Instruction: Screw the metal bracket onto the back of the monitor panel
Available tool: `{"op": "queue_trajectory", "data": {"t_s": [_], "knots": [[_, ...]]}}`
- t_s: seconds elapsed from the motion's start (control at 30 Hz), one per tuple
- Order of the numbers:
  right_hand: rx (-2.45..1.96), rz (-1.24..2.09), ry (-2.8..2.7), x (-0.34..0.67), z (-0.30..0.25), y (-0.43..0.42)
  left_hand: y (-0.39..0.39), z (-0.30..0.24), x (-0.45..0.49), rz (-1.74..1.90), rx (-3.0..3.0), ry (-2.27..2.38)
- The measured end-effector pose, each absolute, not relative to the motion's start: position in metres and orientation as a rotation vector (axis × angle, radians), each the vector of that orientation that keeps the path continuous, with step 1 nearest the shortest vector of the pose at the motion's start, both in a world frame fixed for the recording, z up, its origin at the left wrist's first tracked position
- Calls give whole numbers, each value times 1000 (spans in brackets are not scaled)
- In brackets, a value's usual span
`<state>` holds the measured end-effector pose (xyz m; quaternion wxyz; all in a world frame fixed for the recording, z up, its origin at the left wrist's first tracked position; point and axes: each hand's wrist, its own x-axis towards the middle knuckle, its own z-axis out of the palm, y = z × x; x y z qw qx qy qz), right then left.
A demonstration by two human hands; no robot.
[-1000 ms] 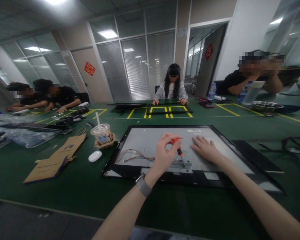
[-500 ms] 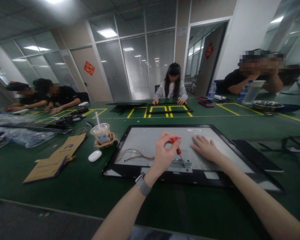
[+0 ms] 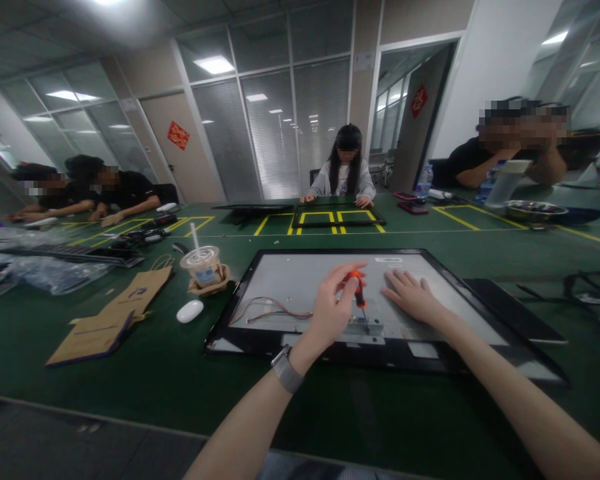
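My left hand (image 3: 334, 301), with a watch on its wrist, is closed around the handle of an orange and black screwdriver (image 3: 360, 293). The screwdriver stands slightly tilted, its tip down at a small metal bracket (image 3: 373, 332) near the front edge of a flat display panel (image 3: 300, 280). That panel lies on the table with its grey back up and a black frame around it. Flat on the grey back, fingers spread, rests my right hand (image 3: 414, 297). Thin coloured wires (image 3: 270, 303) run over the panel to the left of the bracket, partly behind my left hand.
Left of the panel are a drink cup (image 3: 204, 268) with a straw, a white computer mouse (image 3: 190, 311) and a brown paper bag (image 3: 115, 310). A dark flat panel (image 3: 517, 310) lies at the right. Across the green table (image 3: 155, 393) a person (image 3: 344, 170) sits by a black frame (image 3: 307, 223).
My left fingers have shifted and opened a little around the screwdriver handle, which has turned slightly. My right hand stays in place. The person opposite has moved one hand a little.
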<state>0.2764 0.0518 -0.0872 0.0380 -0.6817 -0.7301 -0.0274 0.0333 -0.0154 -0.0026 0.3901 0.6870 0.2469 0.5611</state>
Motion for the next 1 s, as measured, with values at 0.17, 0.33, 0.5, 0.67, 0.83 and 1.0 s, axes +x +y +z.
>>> {"op": "queue_trajectory", "data": {"t_s": [0.17,0.33,0.5,0.67,0.83,1.0], "knots": [[-2106,-85,-2240,276,-86,52,-13,-3,34,1523,1803,704],[-2090,-96,-2242,278,-90,54,-17,-1,34,1491,1822,707],[-2080,-120,-2247,278,-91,54,-20,-4,35,1455,1770,645],[-2102,-121,-2252,275,-88,51,-16,-7,36,1330,1718,603],[-2127,-77,-2232,276,-89,53,-15,-5,35,1352,1811,650],[-2140,-64,-2239,279,-90,56,-18,-2,36,1397,1877,666]]}}
